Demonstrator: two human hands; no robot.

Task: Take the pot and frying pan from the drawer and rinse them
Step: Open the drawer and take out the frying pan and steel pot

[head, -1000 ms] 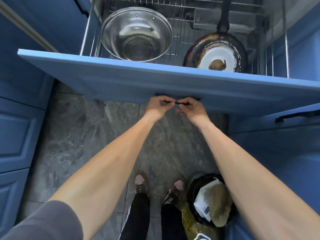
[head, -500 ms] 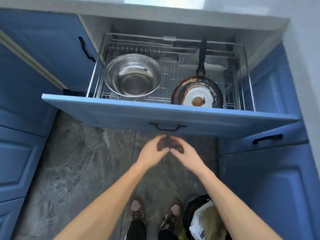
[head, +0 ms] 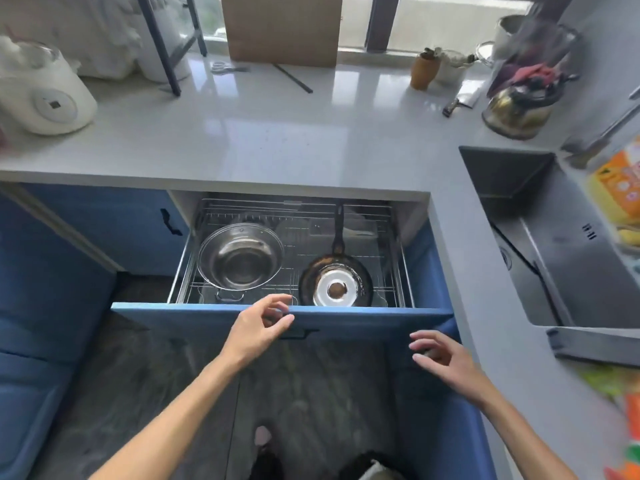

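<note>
The blue pull-out drawer [head: 207, 315] stood open, and both task items lay in its wire rack. The round stainless steel pot [head: 240, 260] sat in the drawer's left half, mouth up, with one small loop handle facing the drawer front. The blackened frying pan [head: 335, 285] sat in the right half, bottom up, its pale disc base showing. The pan's long black handle ran straight back from the drawer front, toward the rear of the rack.

The left hand [head: 258, 329] hovered at the drawer's front edge, fingers loosely curled and apart, holding nothing. The pot lay just beyond it and slightly left, so that hand was clearly the nearer one for the pot.

The right hand [head: 441, 358] hung off the drawer's right front corner, fingers spread and relaxed, also empty. The pan lay ahead and to its left. My read: its handle pointed away, so that reach had to go over the pan body.

The dark steel sink [head: 540, 244] lay right of the drawer.
</note>
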